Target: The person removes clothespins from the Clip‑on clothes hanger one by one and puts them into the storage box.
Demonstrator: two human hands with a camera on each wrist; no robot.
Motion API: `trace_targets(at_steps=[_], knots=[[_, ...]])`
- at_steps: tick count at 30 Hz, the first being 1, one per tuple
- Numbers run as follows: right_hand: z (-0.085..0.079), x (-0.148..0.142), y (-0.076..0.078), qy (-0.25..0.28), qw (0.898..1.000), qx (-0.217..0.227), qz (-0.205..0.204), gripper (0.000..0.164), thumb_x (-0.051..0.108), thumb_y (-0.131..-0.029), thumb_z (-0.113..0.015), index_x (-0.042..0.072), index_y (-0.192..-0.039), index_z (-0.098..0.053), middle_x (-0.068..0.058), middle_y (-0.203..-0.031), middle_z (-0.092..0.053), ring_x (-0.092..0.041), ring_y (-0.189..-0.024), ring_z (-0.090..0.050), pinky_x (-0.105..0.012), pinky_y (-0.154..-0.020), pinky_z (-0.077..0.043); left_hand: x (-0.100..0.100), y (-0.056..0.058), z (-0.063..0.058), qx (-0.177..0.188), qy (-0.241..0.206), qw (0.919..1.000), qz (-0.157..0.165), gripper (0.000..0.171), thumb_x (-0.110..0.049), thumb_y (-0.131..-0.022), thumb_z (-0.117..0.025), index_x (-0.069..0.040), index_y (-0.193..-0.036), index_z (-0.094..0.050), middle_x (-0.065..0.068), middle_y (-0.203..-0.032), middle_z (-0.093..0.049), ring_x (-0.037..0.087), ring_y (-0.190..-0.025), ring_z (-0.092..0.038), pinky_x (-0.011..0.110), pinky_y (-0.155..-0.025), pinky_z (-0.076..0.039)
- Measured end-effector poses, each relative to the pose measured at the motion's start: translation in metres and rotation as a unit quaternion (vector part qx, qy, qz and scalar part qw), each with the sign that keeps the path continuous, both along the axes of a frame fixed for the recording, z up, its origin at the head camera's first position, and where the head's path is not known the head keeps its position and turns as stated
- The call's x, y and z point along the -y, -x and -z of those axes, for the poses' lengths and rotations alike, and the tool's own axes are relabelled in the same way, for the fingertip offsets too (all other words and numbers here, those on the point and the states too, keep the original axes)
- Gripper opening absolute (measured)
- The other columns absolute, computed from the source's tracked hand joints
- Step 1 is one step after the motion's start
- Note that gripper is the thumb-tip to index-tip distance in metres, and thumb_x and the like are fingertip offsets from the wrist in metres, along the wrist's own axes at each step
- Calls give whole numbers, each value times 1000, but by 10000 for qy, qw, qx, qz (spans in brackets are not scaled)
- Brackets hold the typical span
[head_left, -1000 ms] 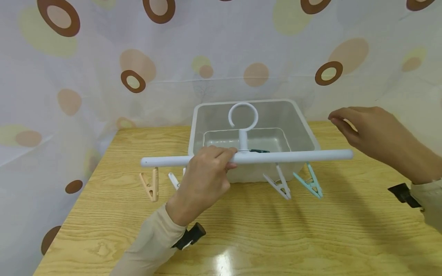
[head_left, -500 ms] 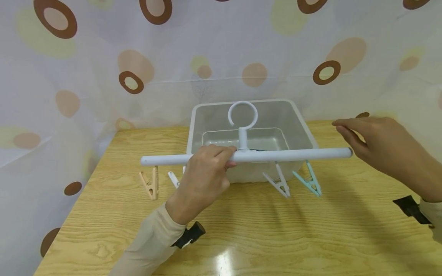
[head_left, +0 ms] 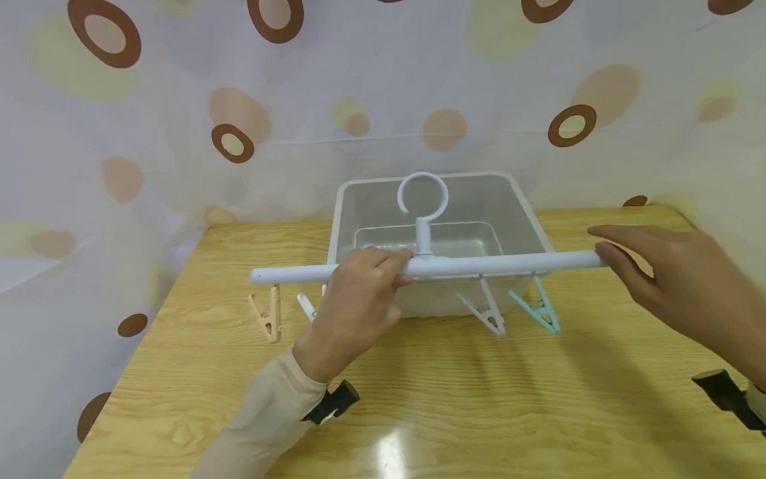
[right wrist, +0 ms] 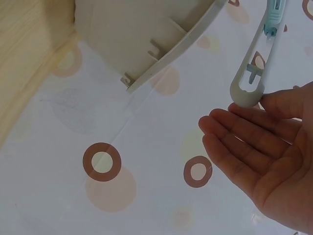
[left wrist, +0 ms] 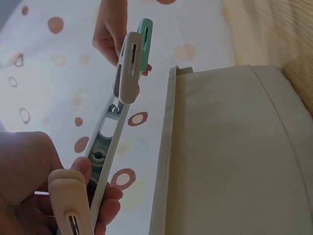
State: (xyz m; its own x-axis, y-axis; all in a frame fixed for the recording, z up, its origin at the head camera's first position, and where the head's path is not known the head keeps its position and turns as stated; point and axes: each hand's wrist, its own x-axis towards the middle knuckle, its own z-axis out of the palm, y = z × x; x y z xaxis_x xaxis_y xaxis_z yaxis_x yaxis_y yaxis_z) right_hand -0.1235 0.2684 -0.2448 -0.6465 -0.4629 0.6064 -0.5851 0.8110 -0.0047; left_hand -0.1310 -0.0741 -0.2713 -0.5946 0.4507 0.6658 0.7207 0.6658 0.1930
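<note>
My left hand (head_left: 359, 299) grips the middle of a white clip hanger (head_left: 497, 265), just left of its stem. The hanger is level above the table, its round hook (head_left: 423, 175) pointing up. Along the bar hang a peach clip (head_left: 275, 316), a white clip (head_left: 306, 306) partly behind my left hand, a grey clip (head_left: 491, 303) and a teal clip (head_left: 546, 309). My right hand (head_left: 688, 279) is at the bar's right end. In the right wrist view, its thumb touches the rounded tip while the other fingers (right wrist: 244, 142) stretch out nearly straight.
A pale translucent tub (head_left: 449, 299) stands on the wooden table (head_left: 431, 399) behind the bar, against a white curtain (head_left: 335, 73) with brown and yellow ovals. The bar crosses in front of the tub's near rim. A black camera mount is on each wrist.
My right hand has come down to the bar's right end and now touches it. The bar's right side has risen slightly. A dark green item seen behind the bar is now hidden.
</note>
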Motion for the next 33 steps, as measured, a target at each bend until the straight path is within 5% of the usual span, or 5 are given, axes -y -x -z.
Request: trace_targets(at_steps=[11,15,22,29,33], knots=[[6,1,-20,147,9993,-341,-88,55,41,-103,-36,-4,-111,-67,-18,-91,-71,-30,-64,-64,-26,-52,-44,-3,7,4,25,60,10000,-75,25,5,-77,-73,4,-101,-71,10,-92,-72,27,-81,-67,36,-73,-53],[9,5,-30,426,9979,-478,33,63,49,-102,-33,-3,-111,-67,-20,-93,-70,-34,-73,-65,-18,-61,-45,-5,8,4,50,46,9999,-99,25,5,-76,-74,4,-101,-71,10,-92,-72,27,-81,-67,36,-73,-54],[14,18,-43,800,9956,-478,-58,54,45,-101,-41,1,-99,-73,-12,-87,-73,20,-95,-51,-3,-72,-43,-6,10,4,42,-3,10000,-26,27,7,-76,-74,5,-102,-71,11,-91,-72,26,-79,-67,35,-73,-54],[19,28,-44,1164,9932,10,37,16,11,-92,-64,2,-101,-74,-6,-87,-74,21,-89,-52,-3,-76,-42,-7,10,3,88,-66,9999,-5,28,8,-75,-73,4,-102,-71,11,-92,-72,27,-80,-67,36,-74,-54],[22,30,-46,1258,9914,368,75,18,0,-87,-66,1,-104,-73,-8,-92,-74,24,-97,-47,-1,-79,-40,-7,9,1,97,-109,9999,16,27,9,-75,-71,5,-102,-71,11,-93,-72,27,-81,-67,36,-75,-54]])
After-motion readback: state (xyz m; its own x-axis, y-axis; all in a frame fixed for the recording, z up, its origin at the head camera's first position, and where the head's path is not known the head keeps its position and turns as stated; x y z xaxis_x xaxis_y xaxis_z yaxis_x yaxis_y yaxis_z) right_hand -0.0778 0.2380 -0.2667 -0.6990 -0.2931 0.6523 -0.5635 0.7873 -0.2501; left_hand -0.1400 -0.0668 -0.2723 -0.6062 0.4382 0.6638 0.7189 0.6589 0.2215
